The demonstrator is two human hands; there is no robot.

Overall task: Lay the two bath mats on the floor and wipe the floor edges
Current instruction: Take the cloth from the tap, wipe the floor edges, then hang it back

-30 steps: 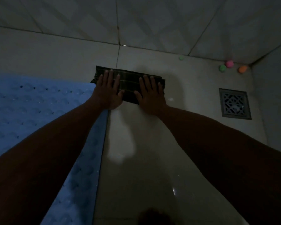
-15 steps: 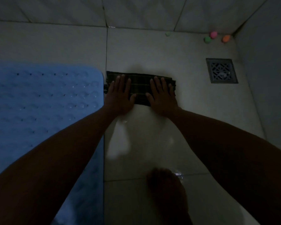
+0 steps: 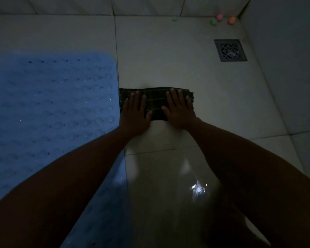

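Observation:
A dark checked cloth (image 3: pixel 156 102), folded into a strip, lies on the pale floor tiles just right of the blue bath mat (image 3: pixel 52 104), its left end touching the mat's edge. My left hand (image 3: pixel 135 113) presses flat on the cloth's left part, fingers spread. My right hand (image 3: pixel 179 110) presses flat on its right part the same way. Neither hand grips the cloth. The blue mat lies flat on the floor at the left, dotted with small holes and bumps. Only this one mat is in view.
A square metal floor drain (image 3: pixel 230 50) sits at the back right near the corner. Several small coloured balls (image 3: pixel 213 21) lie along the back wall's foot. A wet shine (image 3: pixel 197 188) shows on the near tiles. The right wall (image 3: pixel 284 68) runs close by.
Both hands have dragged the cloth toward me, away from the back wall, along the mat's right edge. The back wall and the drain now stand farther from the cloth.

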